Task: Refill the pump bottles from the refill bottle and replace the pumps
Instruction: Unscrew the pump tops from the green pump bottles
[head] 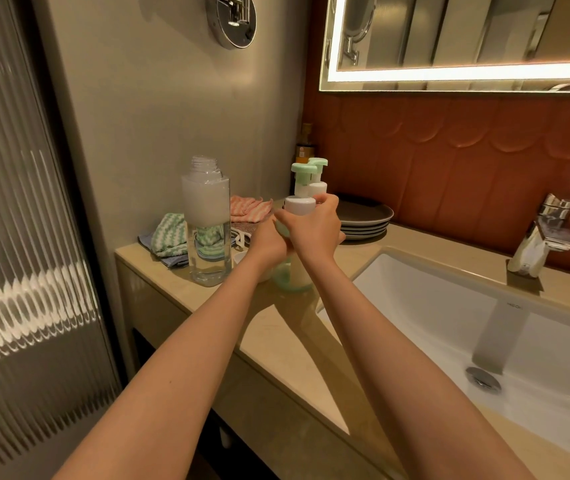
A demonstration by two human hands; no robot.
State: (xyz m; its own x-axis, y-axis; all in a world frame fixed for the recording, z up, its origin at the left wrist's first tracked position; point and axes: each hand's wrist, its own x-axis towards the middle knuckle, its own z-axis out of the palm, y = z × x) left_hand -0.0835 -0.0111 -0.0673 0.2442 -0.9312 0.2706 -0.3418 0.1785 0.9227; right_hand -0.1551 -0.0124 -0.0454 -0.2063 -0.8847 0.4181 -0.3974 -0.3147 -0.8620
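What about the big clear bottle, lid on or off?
Off: the clear bottle stands upright, its threaded neck bare on top.

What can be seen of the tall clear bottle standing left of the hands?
The tall clear bottle looks like transparent plastic, with a squarish body, a threaded neck and no cap. White foam coats its upper half; the lower half shows clear. It stands upright on the beige counter, in front of the striped cloths. Nothing holds it.

Arms extended fwd, L hand & R hand curled, touching.
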